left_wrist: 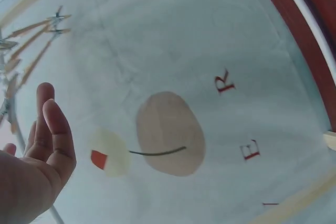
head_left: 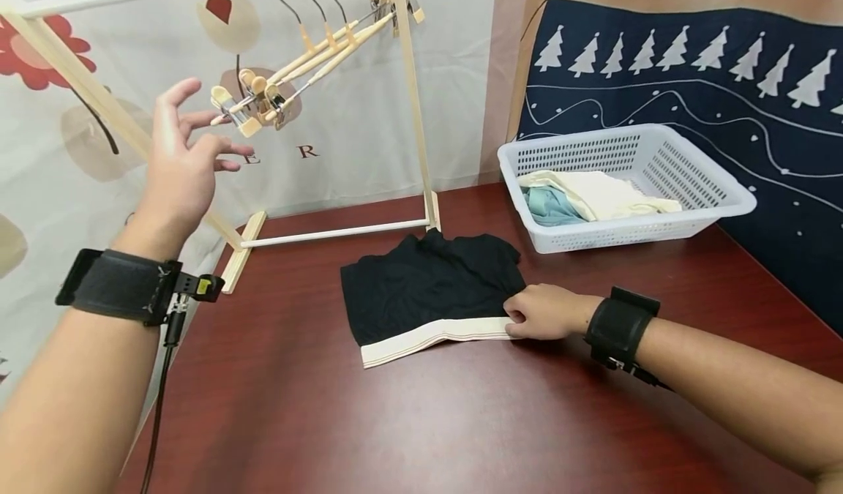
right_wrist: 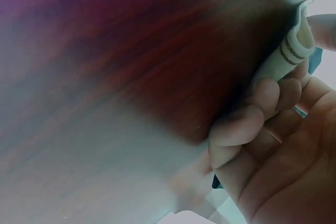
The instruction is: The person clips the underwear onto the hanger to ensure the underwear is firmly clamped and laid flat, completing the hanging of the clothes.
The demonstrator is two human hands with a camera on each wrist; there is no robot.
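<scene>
Blurring right hand (right_wrist: 283,145) pinching waistband (right_wrist: 291,51)

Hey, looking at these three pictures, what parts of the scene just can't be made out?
- Right wrist view: the table is a blur, too close; only a striped band edge of the black shorts shows.
- Head view: the right hand covers its own grip on the band.
- Basket: the clothes inside are partly hidden by its wall.
- Left wrist view: the hangers are blurred and cut off at the edge beside the left hand.

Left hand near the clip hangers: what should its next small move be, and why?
Probably close the left hand on the nearest clip hanger: its fingers are spread and hold nothing just short of it, while the right hand already pinches the waistband of the black shorts.
</scene>
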